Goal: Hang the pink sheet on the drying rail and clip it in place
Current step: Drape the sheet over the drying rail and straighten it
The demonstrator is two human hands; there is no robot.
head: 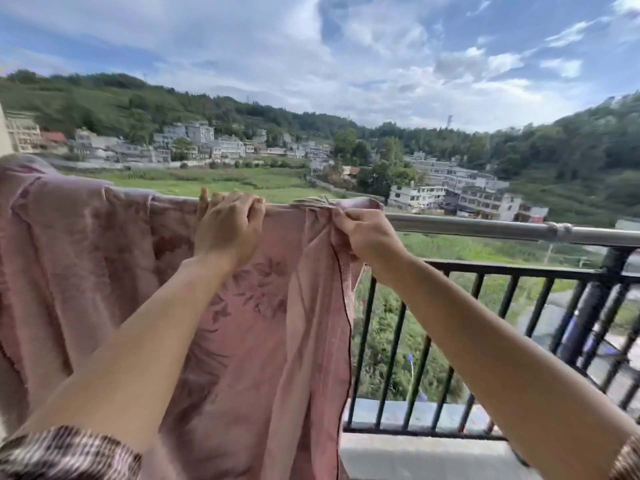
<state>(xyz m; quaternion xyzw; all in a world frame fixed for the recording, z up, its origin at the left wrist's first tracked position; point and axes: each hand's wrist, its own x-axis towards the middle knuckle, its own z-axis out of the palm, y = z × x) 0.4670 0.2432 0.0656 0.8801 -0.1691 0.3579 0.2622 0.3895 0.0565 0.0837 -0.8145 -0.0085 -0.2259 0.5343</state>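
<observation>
**Pink sheet draped over the balcony rail**

Pink cotton with a faded darker flower print, the sheet (242, 323) hangs over the silver metal rail (502, 226) and falls in soft folds towards the balcony floor. A thin dark seam runs down its right edge, and the cloth looks worn and washed out. Its top right corner is bunched on the rail beside a pale clip (317, 200); whether the clip bites the cloth cannot be told. The left hand (228, 226) lies over the top of the sheet, fingers curled closed around cloth and rail. An orange clip (203, 204) stands on the rail just left of that hand. The right hand (367, 233) pinches the gathered corner of the sheet between fingertips and thumb. Black railings (450, 341) stand below the rail. No writing or brand can be read on anything
</observation>
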